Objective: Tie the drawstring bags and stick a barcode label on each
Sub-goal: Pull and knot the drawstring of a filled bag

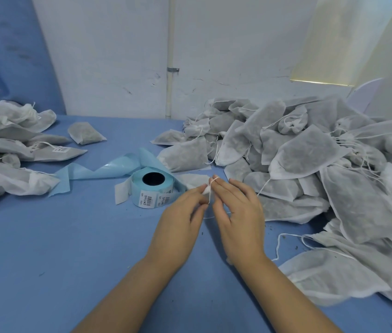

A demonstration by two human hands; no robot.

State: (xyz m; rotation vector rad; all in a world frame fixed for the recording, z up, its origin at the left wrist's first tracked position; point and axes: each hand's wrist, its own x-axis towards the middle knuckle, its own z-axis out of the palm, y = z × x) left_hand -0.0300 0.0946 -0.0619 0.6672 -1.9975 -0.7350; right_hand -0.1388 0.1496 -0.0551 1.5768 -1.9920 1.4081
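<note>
A small white drawstring bag [193,180] lies on the blue table [69,236] just beyond my fingers. My left hand [180,217] pinches its gathered neck. My right hand [235,212] has the white drawstring [210,188] looped round its index finger, the cord running down between both hands. A roll of barcode labels [152,189] with blue backing stands just left of my left hand.
A large heap of untied white bags [310,164] fills the right side. Bags lie piled at the left [9,145], one with a label [60,149] on it. Peeled blue backing strip [98,170] trails left of the roll. A wall stands behind.
</note>
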